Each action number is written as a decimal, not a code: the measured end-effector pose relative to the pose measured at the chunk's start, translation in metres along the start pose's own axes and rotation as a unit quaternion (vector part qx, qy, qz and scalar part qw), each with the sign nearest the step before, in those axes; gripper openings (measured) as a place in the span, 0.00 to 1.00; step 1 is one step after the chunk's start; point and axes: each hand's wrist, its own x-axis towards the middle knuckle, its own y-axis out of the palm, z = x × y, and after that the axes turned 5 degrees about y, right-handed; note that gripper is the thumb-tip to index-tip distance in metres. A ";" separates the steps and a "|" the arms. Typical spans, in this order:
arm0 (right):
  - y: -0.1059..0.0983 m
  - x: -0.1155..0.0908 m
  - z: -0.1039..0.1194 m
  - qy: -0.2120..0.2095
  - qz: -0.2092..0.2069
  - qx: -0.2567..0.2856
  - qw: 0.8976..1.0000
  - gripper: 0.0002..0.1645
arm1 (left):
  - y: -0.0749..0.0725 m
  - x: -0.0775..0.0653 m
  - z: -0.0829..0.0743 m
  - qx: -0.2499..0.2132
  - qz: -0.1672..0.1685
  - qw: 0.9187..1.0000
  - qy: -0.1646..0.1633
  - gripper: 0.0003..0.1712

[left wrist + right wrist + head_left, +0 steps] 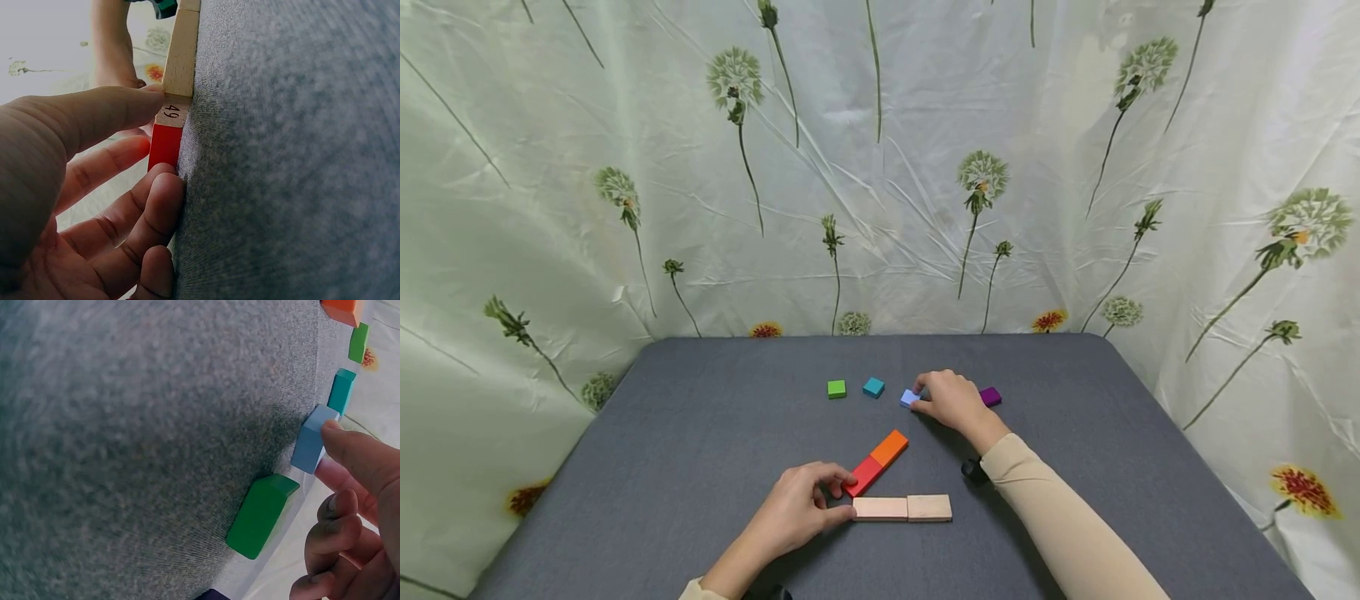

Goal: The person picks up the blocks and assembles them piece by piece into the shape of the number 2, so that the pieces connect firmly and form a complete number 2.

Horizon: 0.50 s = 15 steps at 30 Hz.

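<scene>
Light-blue rectangular block (pixel 309 442), apparently painted wood, is sitting between the thumb and a finger of the right grip (pixel 953 402), which is pinching it at one end; whether its underside is touching the grey cloth-covered worktop (pixel 700 433), I cannot tell. It is probably going to be handling as something light and stiff, hardly fragile, though its smooth faces may be proving a little slippery. Taking hold across two opposite long sides, near the middle, should be keeping it from twisting.

Just left of the right grip, a teal block (pixel 873 387) is lying, and farther left a bright-green block (pixel 837 389). To its right, a purple block (pixel 991 397) is showing past the hand, while a dark-green block (pixel 257 519) is lying close beside the fingers.

Nearer the body, the left grip (pixel 797 502) is resting loosely, its thumb touching the left end of a pale bare-wood block (pixel 880 509) and its fingers touching a red block (pixel 865 477). Rightward from that grip, a second pale bare-wood block (pixel 929 507) is continuing the row; slanting forward and right, an orange block (pixel 890 448) is extending the red one.
</scene>
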 end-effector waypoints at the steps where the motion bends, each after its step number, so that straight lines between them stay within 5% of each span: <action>1: 0.000 0.000 0.000 0.000 0.003 0.001 1.000 0.16 | 0.000 0.000 0.000 0.000 0.000 1.000 0.000 0.18; 15: -0.005 -0.008 0.000 -0.020 0.040 0.021 0.999 0.13 | 0.000 0.000 -0.001 0.000 -0.003 1.000 -0.005 0.18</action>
